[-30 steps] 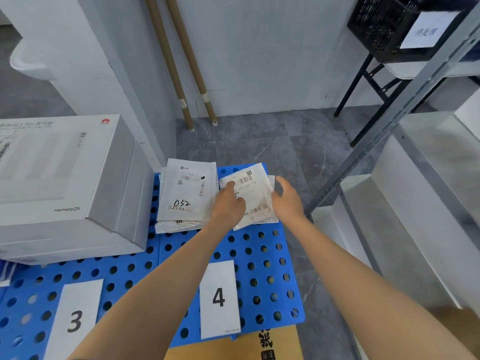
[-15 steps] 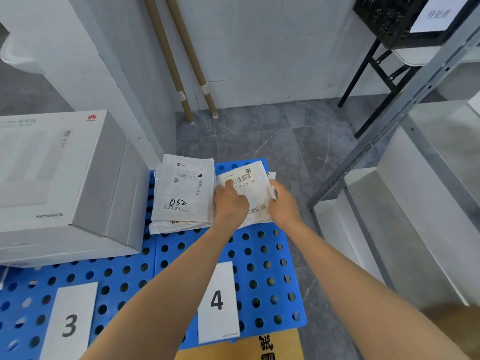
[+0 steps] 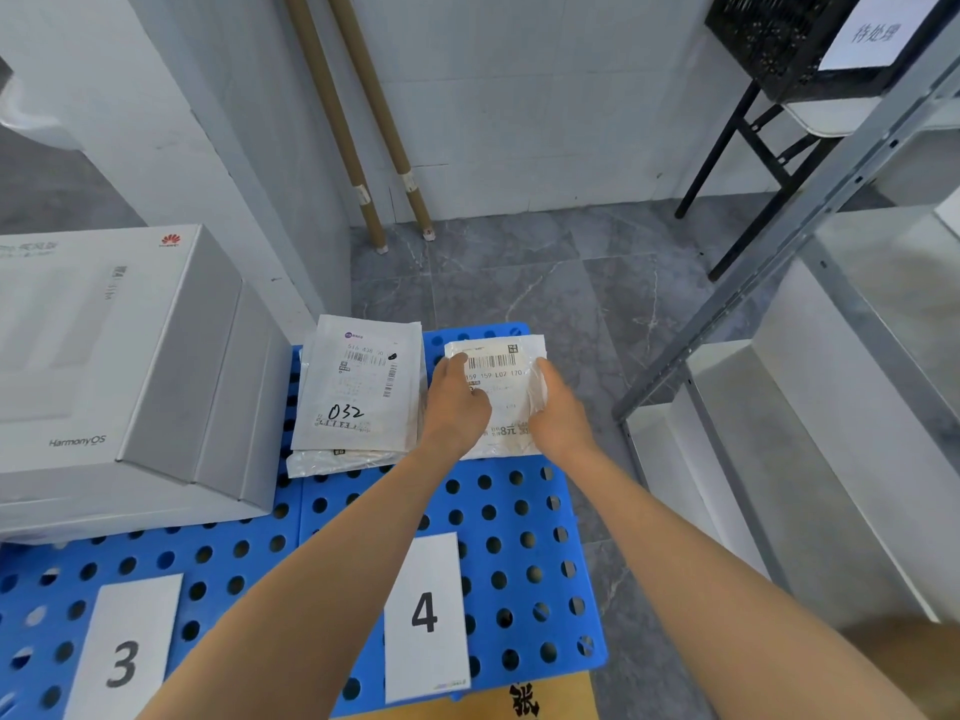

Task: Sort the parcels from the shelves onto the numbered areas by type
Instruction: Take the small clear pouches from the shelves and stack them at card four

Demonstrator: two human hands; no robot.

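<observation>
parcel (image 3: 501, 402) is lying flat at the far right corner of the blue board (image 3: 524, 543), beyond label 4 (image 3: 426, 615), long axis running away from the person, barcode end far; left hand (image 3: 457, 407) and right hand (image 3: 560, 415) are gripping its side edges, fingers curled. its far and right edges are sitting near the board's edges, with bare board lying open nearside. the 032 stack (image 3: 358, 387) is lying just beside it on the left, a box (image 3: 119, 356) standing beyond that, a shelf post (image 3: 779, 241) slanting up to the right.

White barcoded parcel (image 3: 503, 402) flat on blue area 4 (image 3: 524, 556)
</observation>
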